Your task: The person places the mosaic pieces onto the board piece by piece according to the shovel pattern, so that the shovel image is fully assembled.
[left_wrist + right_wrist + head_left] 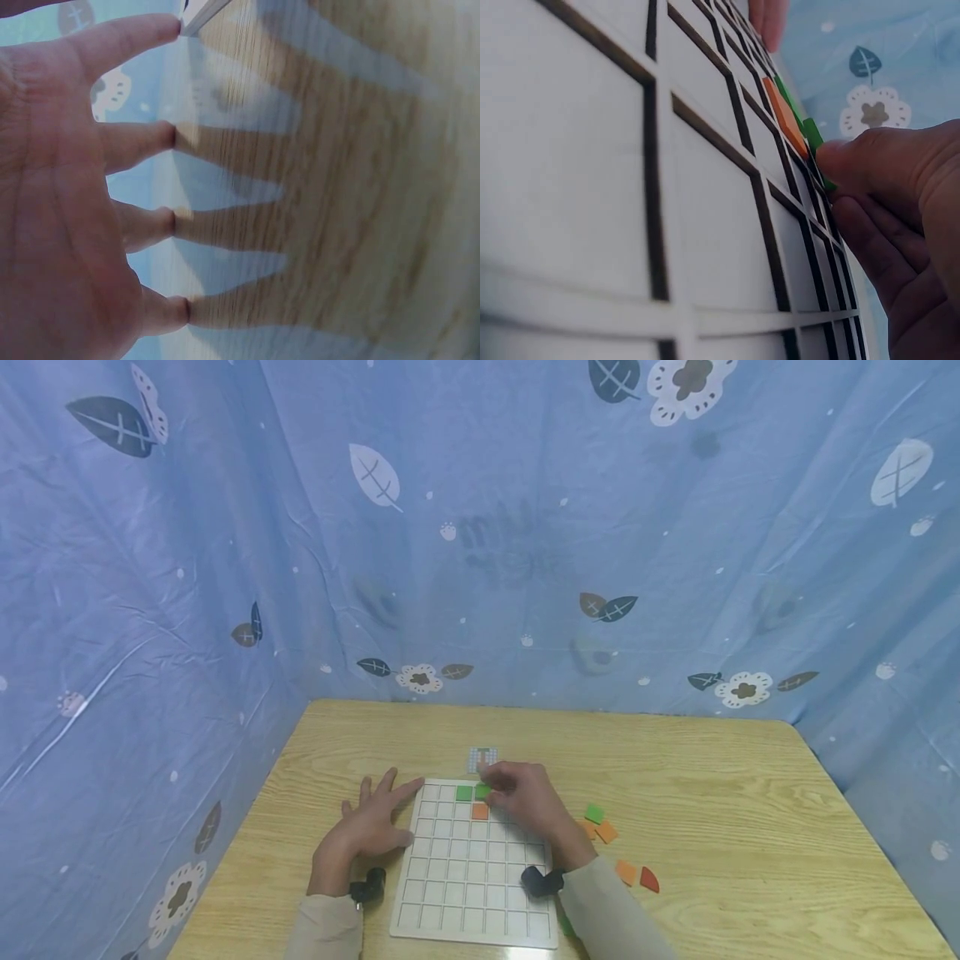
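Note:
A white grid board (453, 914) lies on the table. My left hand (369, 824) is spread at its left edge, with fingertips on the wood; one fingertip meets the board's corner (201, 13) in the left wrist view. At the far row, my right hand (534, 802) pinches a green square tile (813, 133) between thumb and fingers; the tile looks tilted over its cell. Left of it, another green tile (464, 792) sits in the same row. An orange square tile (480, 812) occupies a cell one row nearer.
Just beyond the board lies a small printed grid card (474, 762), partly behind the right fingers. Right of the board are a loose green tile (594, 812), orange tiles (607, 832) and a red quarter-circle piece (649, 880). A patterned blue curtain (510, 527) surrounds the table (735, 810).

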Tool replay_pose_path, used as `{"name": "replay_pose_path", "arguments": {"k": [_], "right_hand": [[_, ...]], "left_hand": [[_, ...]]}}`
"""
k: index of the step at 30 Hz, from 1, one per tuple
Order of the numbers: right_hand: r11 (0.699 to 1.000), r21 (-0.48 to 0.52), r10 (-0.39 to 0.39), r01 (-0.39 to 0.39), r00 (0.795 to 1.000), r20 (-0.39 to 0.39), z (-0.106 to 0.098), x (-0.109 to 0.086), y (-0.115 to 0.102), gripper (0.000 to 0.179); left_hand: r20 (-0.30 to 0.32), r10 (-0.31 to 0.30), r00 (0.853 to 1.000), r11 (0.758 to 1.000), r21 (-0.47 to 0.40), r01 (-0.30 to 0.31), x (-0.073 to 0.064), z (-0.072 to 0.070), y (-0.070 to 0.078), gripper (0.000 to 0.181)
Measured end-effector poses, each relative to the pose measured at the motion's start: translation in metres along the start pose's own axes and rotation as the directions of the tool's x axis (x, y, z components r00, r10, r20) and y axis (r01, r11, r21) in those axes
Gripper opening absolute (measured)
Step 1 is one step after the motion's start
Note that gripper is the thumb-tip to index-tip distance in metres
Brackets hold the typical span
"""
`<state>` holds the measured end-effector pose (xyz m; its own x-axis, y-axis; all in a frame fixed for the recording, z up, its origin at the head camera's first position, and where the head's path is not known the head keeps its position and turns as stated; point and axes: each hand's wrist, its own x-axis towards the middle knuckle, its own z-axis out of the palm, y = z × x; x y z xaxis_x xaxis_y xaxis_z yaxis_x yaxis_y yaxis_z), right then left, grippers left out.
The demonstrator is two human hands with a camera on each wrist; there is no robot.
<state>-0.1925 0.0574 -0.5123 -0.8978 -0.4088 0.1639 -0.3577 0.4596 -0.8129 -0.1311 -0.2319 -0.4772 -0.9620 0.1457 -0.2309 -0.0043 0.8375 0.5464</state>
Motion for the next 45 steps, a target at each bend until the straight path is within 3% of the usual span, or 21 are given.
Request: {"name": "replay_pose_path", "arguments": {"k": [9,21,31,37,45], "right_hand": [[0.994,-0.096,-0.047,0.047,0.999,0.008,0.0,-0.001,-0.008,0.034],[0.994,-0.099,-0.048,0.049,0.999,0.008,0.002,-0.002,-0.006,0.034],[0.999,-0.038,-0.029,0.029,1.0,-0.001,-0.002,-0.004,-0.004,0.04],[0.998,0.054,0.023,-0.024,1.0,0.005,-0.018,-0.012,-0.007,0.04],[0.993,0.099,0.059,-0.056,0.998,-0.025,-0.049,-0.029,-0.009,0.041]], "left_hand": [[0.001,-0.002,1.0,1.0,-0.004,0.002,0.001,0.0,0.001,0.094],[0.006,0.005,1.0,1.0,-0.007,-0.005,0.001,0.0,0.001,0.092],[0.009,0.006,1.0,1.0,-0.007,-0.006,0.0,0.0,0.001,0.093],[0.004,0.003,1.0,1.0,-0.006,-0.003,0.0,0.001,0.001,0.093],[0.011,-0.002,1.0,1.0,-0.003,0.002,0.001,0.0,0.0,0.093]]}}
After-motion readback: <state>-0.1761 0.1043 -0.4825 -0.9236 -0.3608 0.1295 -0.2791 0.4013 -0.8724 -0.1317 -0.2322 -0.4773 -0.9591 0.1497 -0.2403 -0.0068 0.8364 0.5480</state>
